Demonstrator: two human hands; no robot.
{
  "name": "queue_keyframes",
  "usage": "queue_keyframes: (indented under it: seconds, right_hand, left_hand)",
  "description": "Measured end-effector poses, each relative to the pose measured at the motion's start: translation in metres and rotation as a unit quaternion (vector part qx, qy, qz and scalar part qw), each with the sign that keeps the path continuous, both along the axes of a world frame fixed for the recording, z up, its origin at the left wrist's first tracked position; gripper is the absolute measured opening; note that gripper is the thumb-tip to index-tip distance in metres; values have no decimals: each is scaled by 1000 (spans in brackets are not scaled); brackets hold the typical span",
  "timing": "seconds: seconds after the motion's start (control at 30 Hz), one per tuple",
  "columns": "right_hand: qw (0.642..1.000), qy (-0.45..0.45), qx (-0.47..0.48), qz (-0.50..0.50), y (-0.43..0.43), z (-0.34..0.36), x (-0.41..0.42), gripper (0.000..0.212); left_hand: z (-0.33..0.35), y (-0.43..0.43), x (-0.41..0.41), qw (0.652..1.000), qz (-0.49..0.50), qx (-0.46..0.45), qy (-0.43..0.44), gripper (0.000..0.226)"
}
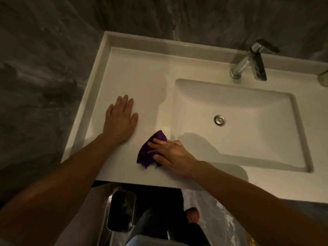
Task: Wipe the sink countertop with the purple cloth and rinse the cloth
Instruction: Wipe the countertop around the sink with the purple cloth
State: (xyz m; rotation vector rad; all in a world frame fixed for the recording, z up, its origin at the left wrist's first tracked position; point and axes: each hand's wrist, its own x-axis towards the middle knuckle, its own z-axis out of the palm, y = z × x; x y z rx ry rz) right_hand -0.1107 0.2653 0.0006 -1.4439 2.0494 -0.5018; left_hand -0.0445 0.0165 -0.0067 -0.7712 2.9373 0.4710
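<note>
The purple cloth lies bunched on the white countertop, near its front edge and just left of the sink basin. My right hand presses flat on the cloth, fingers spread over it, covering its right part. My left hand rests palm down on the bare countertop to the left, fingers apart, holding nothing. The chrome tap stands behind the basin with no water running. A round metal drain sits in the basin's middle.
Grey marbled walls close in the counter at the left and back. A pale green object shows at the right edge by the tap. Below the counter's front edge are a dark bin, clear plastic sheeting and my legs.
</note>
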Motion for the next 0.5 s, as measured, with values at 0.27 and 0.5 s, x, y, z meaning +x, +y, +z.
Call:
queue_keyframes:
  seconds: [0.27, 0.5]
  right_hand:
    - [996, 0, 76, -54, 70, 49, -13, 45]
    - [829, -238, -142, -486, 225, 80, -24, 49]
  left_hand:
    - [4, 102, 39, 999, 4, 29, 20, 67]
    - [13, 200, 21, 994, -58, 49, 84, 53]
